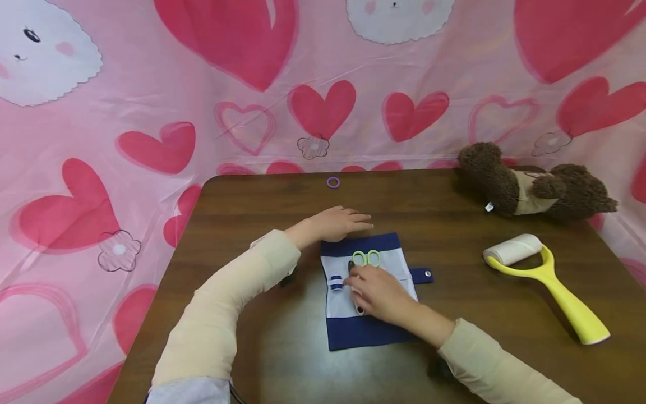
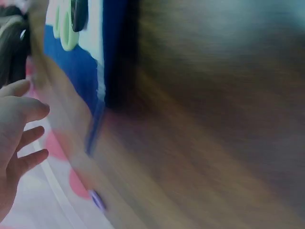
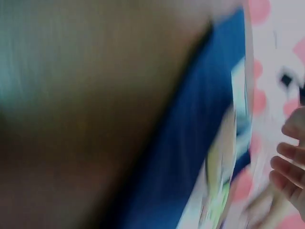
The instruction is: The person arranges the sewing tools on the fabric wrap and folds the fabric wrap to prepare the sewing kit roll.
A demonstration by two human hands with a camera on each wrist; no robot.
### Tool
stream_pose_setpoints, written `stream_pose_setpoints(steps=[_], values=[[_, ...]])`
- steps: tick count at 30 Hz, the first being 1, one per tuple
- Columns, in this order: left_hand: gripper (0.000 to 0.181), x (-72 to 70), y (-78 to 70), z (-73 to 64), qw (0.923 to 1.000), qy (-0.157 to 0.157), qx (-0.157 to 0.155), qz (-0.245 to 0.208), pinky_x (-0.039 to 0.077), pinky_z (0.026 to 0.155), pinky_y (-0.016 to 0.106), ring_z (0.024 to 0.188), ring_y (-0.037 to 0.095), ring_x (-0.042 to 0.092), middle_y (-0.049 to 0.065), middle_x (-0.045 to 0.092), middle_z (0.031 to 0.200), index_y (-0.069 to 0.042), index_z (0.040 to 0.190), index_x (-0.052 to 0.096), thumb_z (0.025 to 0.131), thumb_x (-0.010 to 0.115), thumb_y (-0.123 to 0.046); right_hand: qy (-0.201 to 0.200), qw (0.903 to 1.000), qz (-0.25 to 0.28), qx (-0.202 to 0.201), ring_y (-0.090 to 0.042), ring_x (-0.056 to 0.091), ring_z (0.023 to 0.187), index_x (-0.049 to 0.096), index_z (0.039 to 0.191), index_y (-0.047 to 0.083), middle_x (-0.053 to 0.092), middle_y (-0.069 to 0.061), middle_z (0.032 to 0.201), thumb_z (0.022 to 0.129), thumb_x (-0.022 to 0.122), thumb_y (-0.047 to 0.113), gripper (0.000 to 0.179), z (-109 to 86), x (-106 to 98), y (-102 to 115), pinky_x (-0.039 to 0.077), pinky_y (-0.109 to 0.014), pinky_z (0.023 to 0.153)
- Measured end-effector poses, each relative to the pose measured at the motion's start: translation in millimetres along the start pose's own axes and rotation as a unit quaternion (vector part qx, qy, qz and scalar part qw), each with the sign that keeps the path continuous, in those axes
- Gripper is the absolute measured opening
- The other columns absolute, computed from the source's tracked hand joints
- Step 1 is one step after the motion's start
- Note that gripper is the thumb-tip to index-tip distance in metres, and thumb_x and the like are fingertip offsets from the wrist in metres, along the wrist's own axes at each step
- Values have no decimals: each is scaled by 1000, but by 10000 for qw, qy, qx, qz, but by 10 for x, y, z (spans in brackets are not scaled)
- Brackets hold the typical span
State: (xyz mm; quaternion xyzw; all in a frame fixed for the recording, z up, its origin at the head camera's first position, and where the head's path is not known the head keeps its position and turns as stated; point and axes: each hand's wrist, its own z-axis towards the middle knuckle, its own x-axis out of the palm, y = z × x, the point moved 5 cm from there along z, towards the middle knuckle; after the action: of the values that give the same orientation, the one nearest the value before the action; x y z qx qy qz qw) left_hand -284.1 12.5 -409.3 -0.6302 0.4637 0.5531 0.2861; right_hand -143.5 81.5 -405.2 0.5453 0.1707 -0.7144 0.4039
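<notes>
An unfolded cloth pouch point(image 1: 360, 332), navy with a pale inner panel, lies on the table. Green scissors handles point(image 1: 373, 258) show near its top, beside a small black item point(image 1: 350, 265). A dark blue roll point(image 1: 336, 283), perhaps thread, sits under a band on the panel's left. My left hand point(image 1: 337, 224) is at the pouch's far left corner, fingers extended; the left wrist view shows nothing in them. Over the panel's middle is my right hand point(image 1: 379, 293), fingers slightly bent, partly covering the tools. In the blurred right wrist view those fingers point(image 3: 288, 164) hold nothing visible.
On the right lies a yellow-handled lint roller point(image 1: 560, 280). Behind it a brown teddy bear point(image 1: 540, 188) lies on its side. A purple ring point(image 1: 333, 182) is near the back edge. The pouch's snap strap point(image 1: 421, 275) sticks out rightward. A heart-patterned curtain hangs behind the table.
</notes>
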Motion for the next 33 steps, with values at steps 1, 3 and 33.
stream_pose_setpoints(steps=[1,3,33], values=[[51,-4,-36,78,9996,104,149,204,30,100,43,128,21,32,-3,28,145,-29,139,32,93,40,-8,158,9993,-32,-331,-19,55,90,63,100,11,59,-4,99,78,64,15,23,-7,40,113,45,-35,78],[53,-11,-118,216,9966,285,496,598,28,101,44,129,22,30,-4,23,146,-30,141,26,94,40,-8,520,9950,-74,-854,-17,53,95,61,107,14,58,-3,107,81,61,20,27,-37,122,307,45,-33,80],[46,285,33,344,9698,149,1563,1868,38,94,37,119,18,42,-3,30,143,-20,141,29,97,35,-10,878,9723,-703,-2051,-10,48,86,61,79,20,53,4,98,78,63,30,10,-667,272,587,41,-22,71]])
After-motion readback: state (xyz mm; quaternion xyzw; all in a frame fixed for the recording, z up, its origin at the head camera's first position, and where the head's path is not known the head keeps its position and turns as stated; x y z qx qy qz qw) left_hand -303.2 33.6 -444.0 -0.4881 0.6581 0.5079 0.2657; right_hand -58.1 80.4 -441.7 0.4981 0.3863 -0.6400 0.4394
